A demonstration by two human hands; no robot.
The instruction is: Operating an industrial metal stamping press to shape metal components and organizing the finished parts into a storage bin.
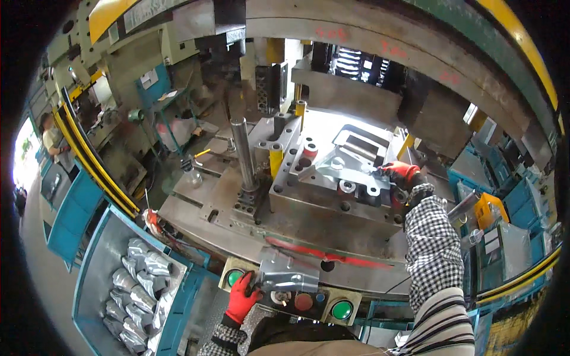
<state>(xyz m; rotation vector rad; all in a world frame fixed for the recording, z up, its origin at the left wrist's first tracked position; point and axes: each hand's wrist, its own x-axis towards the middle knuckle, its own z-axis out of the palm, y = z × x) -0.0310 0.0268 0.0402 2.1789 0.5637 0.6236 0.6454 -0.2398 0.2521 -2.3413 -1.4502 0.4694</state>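
We find, at left, a blue bin [90, 270] of shaped metal parts [132, 293], placed beside the press, presumably so that they lie within easy reach. Next, the left hand [240, 301], red-gloved, appears closed on the near-left edge of a shiny metal piece [291, 277]; we judge the edge grip keeps the fingers off its face. That piece hangs over the control panel [294, 301], between two green buttons. To the right, a flat metal piece [355, 174] lies on the lower die [314, 191]; the right hand [402, 174], also gloved, appears to pinch its right end, probably to steady or shift it.

The press bed [199, 209] is grey, worn steel, red-marked along its front. Around it we note a distant person [54, 143] at left, yellow guard bars [98, 163] and, at right, an orange container [490, 210] among blue racks.
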